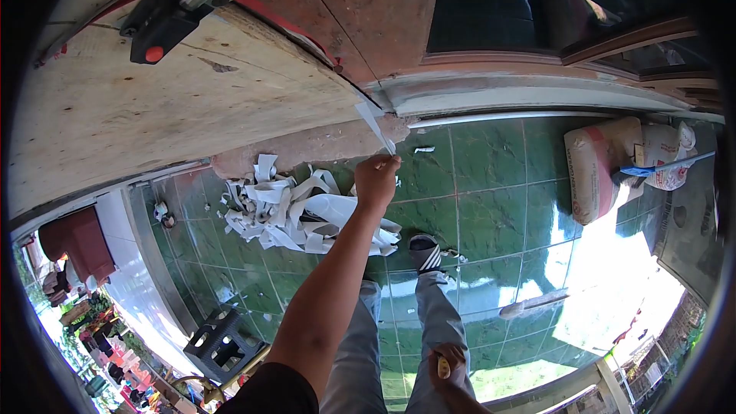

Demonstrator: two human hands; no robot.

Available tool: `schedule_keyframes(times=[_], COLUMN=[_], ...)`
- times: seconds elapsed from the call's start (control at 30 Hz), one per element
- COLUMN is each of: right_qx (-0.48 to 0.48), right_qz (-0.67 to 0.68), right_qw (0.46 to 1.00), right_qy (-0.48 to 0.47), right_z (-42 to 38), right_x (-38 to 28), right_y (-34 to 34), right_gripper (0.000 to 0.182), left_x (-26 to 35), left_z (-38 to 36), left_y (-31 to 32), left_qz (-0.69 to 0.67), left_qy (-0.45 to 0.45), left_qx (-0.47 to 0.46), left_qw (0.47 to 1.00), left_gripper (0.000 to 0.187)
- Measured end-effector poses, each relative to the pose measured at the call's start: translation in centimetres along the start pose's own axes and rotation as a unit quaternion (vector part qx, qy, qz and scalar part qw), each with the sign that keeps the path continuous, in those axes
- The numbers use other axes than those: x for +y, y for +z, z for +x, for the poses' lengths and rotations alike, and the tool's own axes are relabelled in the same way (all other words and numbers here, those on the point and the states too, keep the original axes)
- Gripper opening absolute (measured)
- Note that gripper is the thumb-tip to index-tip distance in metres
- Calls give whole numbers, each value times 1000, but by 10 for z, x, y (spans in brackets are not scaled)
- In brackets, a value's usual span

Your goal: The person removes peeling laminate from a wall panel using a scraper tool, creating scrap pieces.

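Observation:
My left hand [376,182] is stretched out in front of me and closed, pinching the lower end of a thin white strip [371,124]. The strip's upper end lies at the corner of a large wooden panel [184,100]. My right hand [452,364] hangs low beside my leg, closed around a small yellow tool [443,368]; its working end cannot be made out. On the floor, beyond my left forearm, lies a tangled pile of white strips [280,211].
Green tiles [491,218] cover the floor. Sacks [594,169] with a blue-handled tool [667,167] on them lie at right. A dark plastic stool [222,343] stands lower left. A black clamp-like fitting [165,23] sits by the panel's red edge strip. Windows [491,4] are above.

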State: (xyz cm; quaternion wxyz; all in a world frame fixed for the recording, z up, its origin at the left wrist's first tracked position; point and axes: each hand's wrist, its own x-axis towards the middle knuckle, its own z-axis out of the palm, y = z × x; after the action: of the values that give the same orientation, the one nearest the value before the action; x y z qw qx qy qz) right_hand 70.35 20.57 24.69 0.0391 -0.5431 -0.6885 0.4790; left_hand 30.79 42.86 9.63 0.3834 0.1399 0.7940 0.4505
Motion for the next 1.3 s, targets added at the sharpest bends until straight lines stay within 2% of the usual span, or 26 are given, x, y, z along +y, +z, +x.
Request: schedule_keyframes(times=[0.13, 0.23, 0.47, 0.57, 0.7, 0.8, 0.87, 0.93, 1.0, 1.03, 1.13, 1.2, 1.23, 1.27, 1.3], right_qx=[3, -1, -2, -1, 8, 4, 2, 3, 18, 26, 18, 10, 7, 0, -6], right_qz=[11, 4, -2, 0, 7, 5, 9, 18, 13, 10, 19, 16, 14, 18, 22], right_qw=[1000, 1000, 1000, 1000, 1000, 1000, 1000, 1000, 1000, 1000, 1000, 1000, 1000, 1000, 1000], right_qy=[-15, -14, -11, -16, -17, -20, -16, -6, -6, -7, -6, -5, -3, -2, -2], right_z=[5, 4, 1, 0, 3, 0, -3, -3, -4, -4, -3, 1, 2, 4, 5], right_x=[-3, 1, 9, 13, 9, 16, 19, 19, 19, 18, 12, 6, 2, 0, -1], right_y=[-4, -5, -7, -7, -7, -7, -6, -6, -5, -4, -5, -8, -10, -11, -13], right_gripper=[11, 12, 12, 13, 13, 12, 14, 16, 17, 17, 18, 17, 17, 16, 16], left_x=[-27, -31, -68, -89, -135, -138, -153, -175, -203, -206, -206, -212, -190, -172, -181], left_z=[-11, -22, -31, -41, -72, -107, -140, -184, -223, -231, -215, -144, -97, -56, -5], left_y=[6, 15, 43, 54, 62, 62, 62, 68, 74, 75, 77, 68, 57, 49, 44], left_qz=[94, 207, 318, 360, 450, 501, 520, 532, 479, 434, 370, 317, 243, 222, 240], left_qy=[34, 20, 2, -14, -30, -17, -7, -5, -73, -122, -122, -93, -70, -20, 1], left_qx=[1, -39, -22, -51, -155, -218, -372, -422, -401, -411, -192, -91, -59, -11, 24], left_qw=[995, 977, 948, 931, 879, 838, 769, 734, 777, 792, 901, 940, 966, 975, 970], left_gripper=[25, 26, 22, 20, 18, 20, 21, 24, 29, 42, 73, 98, 94, 89, 84])
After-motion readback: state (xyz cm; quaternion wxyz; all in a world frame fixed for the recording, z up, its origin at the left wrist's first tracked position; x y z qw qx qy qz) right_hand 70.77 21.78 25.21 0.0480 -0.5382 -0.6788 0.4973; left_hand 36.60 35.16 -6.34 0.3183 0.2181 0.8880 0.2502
